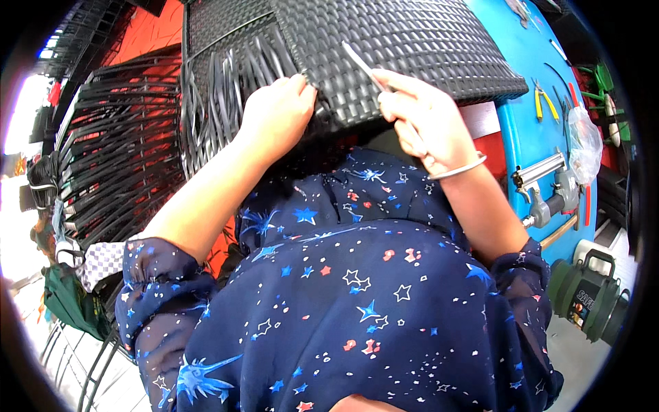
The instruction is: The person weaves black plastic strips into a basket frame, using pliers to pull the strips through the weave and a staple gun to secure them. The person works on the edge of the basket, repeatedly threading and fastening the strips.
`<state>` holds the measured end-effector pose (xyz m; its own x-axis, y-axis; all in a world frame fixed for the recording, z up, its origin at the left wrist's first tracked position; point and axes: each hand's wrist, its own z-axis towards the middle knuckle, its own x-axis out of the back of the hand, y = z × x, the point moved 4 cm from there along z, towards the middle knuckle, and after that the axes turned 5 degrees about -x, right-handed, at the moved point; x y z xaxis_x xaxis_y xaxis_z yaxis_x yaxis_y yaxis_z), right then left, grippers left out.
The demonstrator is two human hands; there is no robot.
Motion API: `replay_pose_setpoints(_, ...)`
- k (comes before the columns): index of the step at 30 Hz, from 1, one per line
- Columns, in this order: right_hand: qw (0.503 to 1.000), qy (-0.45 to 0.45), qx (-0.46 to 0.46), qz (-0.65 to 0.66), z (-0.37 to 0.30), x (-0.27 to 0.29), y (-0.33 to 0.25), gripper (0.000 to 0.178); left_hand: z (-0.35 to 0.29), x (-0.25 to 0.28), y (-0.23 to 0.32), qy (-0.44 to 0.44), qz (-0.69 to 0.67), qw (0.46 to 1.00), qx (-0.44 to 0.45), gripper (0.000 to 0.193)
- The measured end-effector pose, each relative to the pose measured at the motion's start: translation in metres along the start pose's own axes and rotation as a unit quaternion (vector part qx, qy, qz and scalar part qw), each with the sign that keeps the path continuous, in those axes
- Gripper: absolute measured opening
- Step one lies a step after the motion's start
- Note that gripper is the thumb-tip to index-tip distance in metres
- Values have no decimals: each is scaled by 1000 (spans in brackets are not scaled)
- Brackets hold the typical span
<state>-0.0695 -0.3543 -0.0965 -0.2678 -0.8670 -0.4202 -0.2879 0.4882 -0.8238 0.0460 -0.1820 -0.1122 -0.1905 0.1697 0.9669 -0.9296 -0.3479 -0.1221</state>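
A black woven wicker panel [405,48] of flat plastic strips lies across my lap. My left hand [280,113] is closed at the panel's near edge, where the tight weave meets a row of loose black strips [223,86]; its fingertips pinch the strips there. My right hand [425,117] grips a thin silver blade-like tool [360,63], whose tip points up and left over the weave. What kind of tool it is cannot be made out. A pale bangle [458,168] circles my right wrist.
On the right, a blue table [511,117] bears yellow-handled pliers [546,103], a silver-and-grey hand tool [546,196] and clear plastic wrap [585,144]. A dark green case [583,295] stands below it. At left are stacked black slatted frames [120,144] and a red surface [147,34].
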Motion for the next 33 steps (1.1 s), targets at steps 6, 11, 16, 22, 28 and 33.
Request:
replay_pose_setpoints(6, 1000, 7, -11, 13, -4, 8, 19, 38, 7, 2, -1, -12, 17, 1000, -6, 9)
replay_pose_setpoints(11, 999, 17, 18, 21, -8, 11, 15, 38, -1, 0, -12, 26, -20, 999, -9, 16)
replay_pose_setpoints(16, 999, 35, 21, -15, -11, 16, 17, 41, -19, 12, -12, 83, -70, 994, 23, 19)
replay_pose_setpoints(22, 998, 46, 25, 19, -9, 29, 18, 38, -9, 10, -8, 36, -77, 996, 30, 29)
replay_pose_setpoints(28, 999, 28, 27, 27, -6, 24, 21, 37, -5, 10, -14, 11, -62, 998, 32, 28)
replay_pose_setpoints(33, 999, 34, 5, 16, -8, 22, 24, 37, -12, 16, -7, 19, -78, 996, 23, 28)
